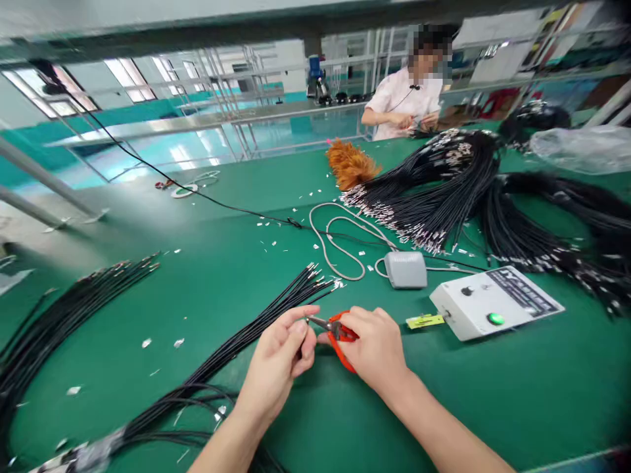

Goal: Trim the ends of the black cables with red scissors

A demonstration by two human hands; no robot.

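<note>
My left hand (283, 351) is closed in a pinch on a thin black cable, mostly hidden by the fingers. Scissors (340, 334) with red handles are gripped in my right hand (377, 345). Their narrow metal blades reach my left fingertips, at the small end of the cable; whether the blades touch it I cannot tell. Just behind my left hand lies a bundle of black cables (246, 328) with stripped ends. It runs down to a plastic-wrapped part (101, 450) at the lower left.
On the green table (236, 217) are another cable bundle (64, 309), large cable heaps (444, 177), an orange tuft (350, 164) and white scraps. A white tester box (473, 302) with a lit green button stands right, beside a grey pedal (405, 269). A person (401, 105) works across the table.
</note>
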